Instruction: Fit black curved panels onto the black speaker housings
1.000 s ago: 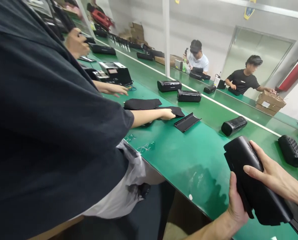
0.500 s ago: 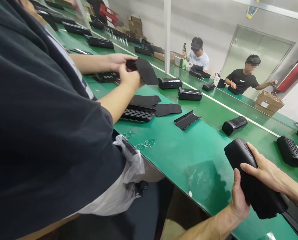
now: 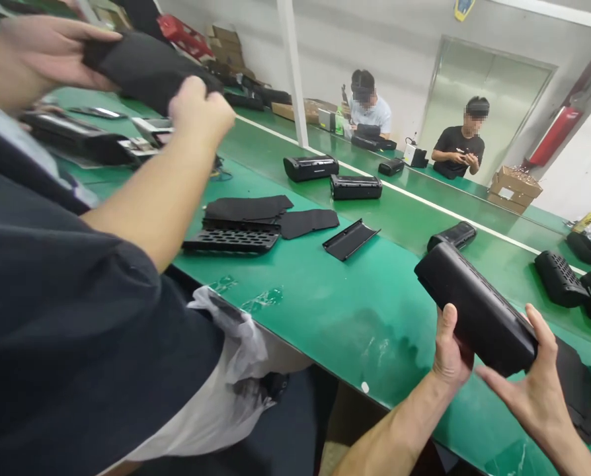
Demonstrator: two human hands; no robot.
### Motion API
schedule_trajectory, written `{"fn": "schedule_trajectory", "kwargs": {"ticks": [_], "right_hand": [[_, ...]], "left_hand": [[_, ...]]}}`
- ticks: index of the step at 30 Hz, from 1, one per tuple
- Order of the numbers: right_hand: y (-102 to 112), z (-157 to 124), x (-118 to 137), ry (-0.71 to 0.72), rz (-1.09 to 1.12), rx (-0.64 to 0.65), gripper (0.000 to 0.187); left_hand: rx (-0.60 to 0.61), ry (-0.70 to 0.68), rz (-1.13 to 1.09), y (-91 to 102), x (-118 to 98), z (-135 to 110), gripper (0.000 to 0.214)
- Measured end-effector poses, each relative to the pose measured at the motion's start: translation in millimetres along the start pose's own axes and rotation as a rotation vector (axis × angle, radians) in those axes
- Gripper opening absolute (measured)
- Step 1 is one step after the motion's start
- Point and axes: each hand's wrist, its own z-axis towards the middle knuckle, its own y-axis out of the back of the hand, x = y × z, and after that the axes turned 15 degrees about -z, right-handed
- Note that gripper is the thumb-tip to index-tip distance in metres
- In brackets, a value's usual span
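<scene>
A black speaker housing (image 3: 476, 311), long with a smooth curved face, is tilted above the green bench at the right. My left hand (image 3: 451, 354) grips it from below, the thumb along its near side and the other fingers hidden beneath. My right hand (image 3: 538, 377) spans its lower right end, fingertips at the upper edge and thumb at the lower corner. Dark flat sheets (image 3: 570, 383) lie on the bench just behind my right hand.
To the left, a co-worker (image 3: 77, 304) holds a black sheet (image 3: 147, 69). A perforated black panel (image 3: 233, 238), flat black pieces (image 3: 310, 223) and a curved black cover (image 3: 351, 239) lie on the green bench (image 3: 295, 311). Several speakers (image 3: 356, 187) line the belt; two people sit across.
The housing has turned in my hands, its smooth face now more upward. My right hand has slid from its upper side to the lower end. The co-worker's sheet has moved left and up.
</scene>
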Motion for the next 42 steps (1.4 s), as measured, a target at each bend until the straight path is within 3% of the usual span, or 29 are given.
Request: {"fn": "schedule_trajectory", "kwargs": {"ticks": [2,4,7,9,11,13,18,21,25,28,30,34,38,40,42], "right_hand": [[-9.9,-8.9,4.7,-0.001,0.053,-0.170,0.089],[-5.7,-7.5,3.5,-0.026,0.113,-0.181,0.076],[21.2,-6.3,-9.9,-0.154,0.155,0.007,0.072],[39.4,-11.0,-20.1,-0.248,0.190,0.139,0.072],[50.2,-17.3,-26.6,-0.299,0.244,0.230,0.074],[53.6,-22.5,-29.2,-0.329,0.288,0.276,0.075],[49.9,-27.7,-33.4,-0.420,0.390,0.340,0.075],[43.9,-28.9,-35.1,-0.583,0.532,0.364,0.081],[27.2,-32.6,-24.5,-0.955,1.013,0.351,0.081],[11.9,-38.0,-8.8,-1.184,1.322,0.373,0.065],[3.7,-42.3,1.3,-1.245,1.446,0.385,0.061],[-4.0,-48.6,9.8,-1.160,1.526,0.530,0.066],[-6.3,-47.6,-8.4,-0.983,1.280,0.751,0.070],[-4.1,-41.4,-25.5,-0.905,1.047,0.724,0.076],[4.1,-29.8,-42.3,-0.826,0.858,0.612,0.087]], "left_hand": [[0.052,0.003,0.044,4.5,-0.8,0.1,0.084],[0.132,0.045,0.117,11.2,-14.6,3.1,0.094],[0.300,0.048,0.366,16.6,-65.1,16.8,0.115],[0.415,0.019,0.660,12.3,-104.9,28.2,0.131],[0.540,0.135,0.902,3.1,-133.4,36.2,0.136],[0.606,0.257,1.017,-5.9,-143.8,38.6,0.130],[0.537,0.210,0.983,-9.1,-126.4,31.7,0.117],[0.467,0.161,1.014,-4.7,-116.1,32.1,0.120],[0.322,0.016,0.805,6.1,-87.3,24.9,0.129],[0.287,0.058,0.621,26.1,-51.4,3.3,0.115],[0.266,0.107,0.600,40.2,-32.7,-11.1,0.106],[0.191,0.071,0.607,49.0,-27.3,-21.3,0.089],[0.204,0.066,0.660,38.9,-43.6,-15.5,0.094],[0.235,0.070,0.737,31.5,-52.8,-12.7,0.096],[0.295,0.074,0.900,20.8,-63.5,-10.5,0.095]]}}
